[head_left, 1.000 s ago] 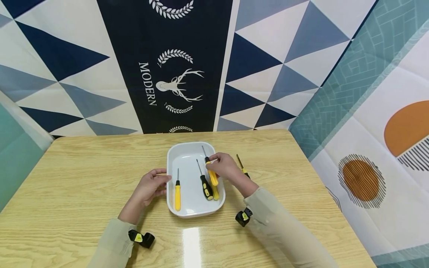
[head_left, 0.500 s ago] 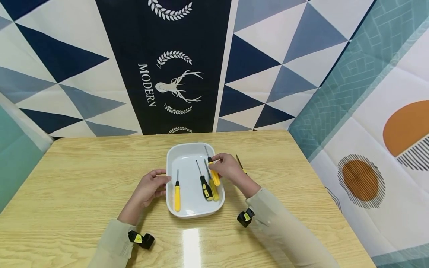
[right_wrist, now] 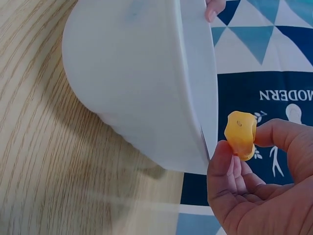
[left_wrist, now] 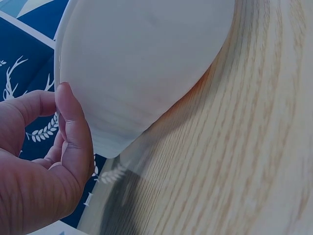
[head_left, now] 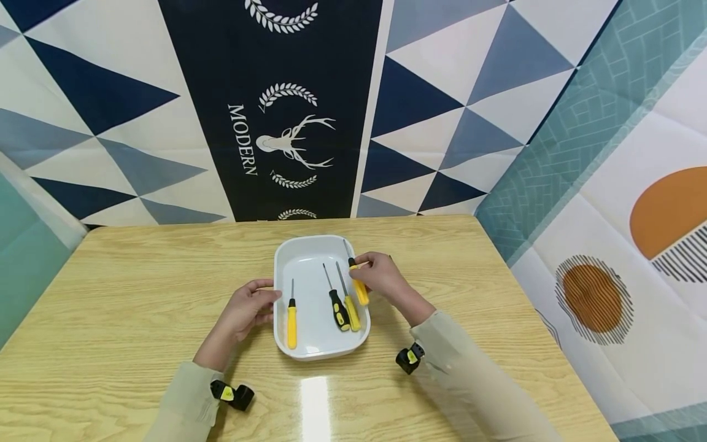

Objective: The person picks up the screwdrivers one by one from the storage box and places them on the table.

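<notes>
Three screwdrivers (head_left: 291, 328) lay in the white tray (head_left: 313, 355); the right hand (head_left: 382, 275), fingers closed, pinched a yellow-handled screwdriver (head_left: 361, 293), not yet laid down, at its three-o'clock side (the left hand (head_left: 245, 308) gripped nine o'clock).

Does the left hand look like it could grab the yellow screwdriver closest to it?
Probably yes: the left hand holds the white tray by its rim, near that yellow screwdriver, and nothing lies over the handle. The hand would likely need to let go first.
</notes>
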Motion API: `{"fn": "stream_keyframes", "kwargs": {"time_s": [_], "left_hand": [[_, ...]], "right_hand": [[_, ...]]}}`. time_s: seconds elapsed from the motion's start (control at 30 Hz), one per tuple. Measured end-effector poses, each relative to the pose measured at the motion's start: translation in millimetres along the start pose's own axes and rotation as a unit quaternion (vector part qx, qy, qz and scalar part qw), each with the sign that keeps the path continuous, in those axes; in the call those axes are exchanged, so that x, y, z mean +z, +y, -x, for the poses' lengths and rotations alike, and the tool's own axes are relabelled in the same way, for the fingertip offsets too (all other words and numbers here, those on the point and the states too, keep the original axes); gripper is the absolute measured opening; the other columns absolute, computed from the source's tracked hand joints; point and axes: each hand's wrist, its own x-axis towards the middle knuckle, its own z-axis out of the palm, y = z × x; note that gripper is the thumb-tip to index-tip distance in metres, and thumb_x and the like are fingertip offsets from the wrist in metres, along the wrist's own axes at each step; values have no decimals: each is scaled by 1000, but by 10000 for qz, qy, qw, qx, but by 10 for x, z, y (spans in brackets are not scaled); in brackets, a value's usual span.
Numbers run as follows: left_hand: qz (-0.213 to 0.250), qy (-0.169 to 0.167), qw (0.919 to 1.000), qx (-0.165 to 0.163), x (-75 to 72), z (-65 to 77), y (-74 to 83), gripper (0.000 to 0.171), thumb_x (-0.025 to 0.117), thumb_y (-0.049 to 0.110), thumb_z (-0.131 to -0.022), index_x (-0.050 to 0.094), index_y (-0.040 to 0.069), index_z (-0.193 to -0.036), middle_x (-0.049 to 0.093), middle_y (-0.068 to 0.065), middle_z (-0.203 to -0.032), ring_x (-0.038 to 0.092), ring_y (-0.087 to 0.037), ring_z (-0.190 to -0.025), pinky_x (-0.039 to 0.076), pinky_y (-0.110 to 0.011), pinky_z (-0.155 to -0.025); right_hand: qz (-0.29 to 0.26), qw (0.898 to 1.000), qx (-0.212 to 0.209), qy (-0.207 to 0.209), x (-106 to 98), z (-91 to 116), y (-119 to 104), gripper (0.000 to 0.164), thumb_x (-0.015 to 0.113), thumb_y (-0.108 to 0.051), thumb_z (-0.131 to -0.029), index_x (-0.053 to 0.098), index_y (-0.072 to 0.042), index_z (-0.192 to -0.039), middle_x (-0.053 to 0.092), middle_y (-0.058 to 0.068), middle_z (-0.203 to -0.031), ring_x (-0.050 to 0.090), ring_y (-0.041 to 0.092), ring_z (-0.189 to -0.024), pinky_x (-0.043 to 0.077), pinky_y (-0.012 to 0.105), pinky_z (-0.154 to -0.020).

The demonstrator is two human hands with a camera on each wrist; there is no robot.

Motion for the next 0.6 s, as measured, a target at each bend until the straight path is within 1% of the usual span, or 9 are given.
{"fn": "stream_keyframes", "kwargs": {"time_s": [0.1,0.27,0.43,0.6], "left_hand": [[-36,-52,10000,40,-1,3,8,48,58,19,-84,40,3,-124,59,0,-83,57,-11,-68,53,-23,-61],[-45,-69,10000,47,2,10,11,48,59,19,-83,40,3,-124,60,-1,-84,58,-11,-68,53,-24,-60],[-46,-70,10000,46,3,14,15,48,59,20,-83,40,3,-124,60,-1,-84,57,-11,-68,53,-24,-60],[-34,-76,10000,39,3,17,19,48,59,20,-83,41,3,-124,59,0,-84,57,-11,-67,53,-23,-59]], "right_hand": [[54,10000,31,60,-24,2,8,36,62,-20,-79,54,-7,-111,57,8,-87,54,16,-66,53,33,-65],[82,9999,35,112,-68,-3,52,35,61,-20,-79,54,-8,-111,58,8,-86,54,16,-64,52,32,-64],[42,9999,72,100,-116,-13,96,35,61,-21,-80,53,-8,-111,58,8,-87,55,16,-65,53,33,-65],[29,9999,40,90,-156,-27,130,35,60,-20,-80,53,-6,-112,58,9,-88,55,16,-64,53,31,-62]]}}
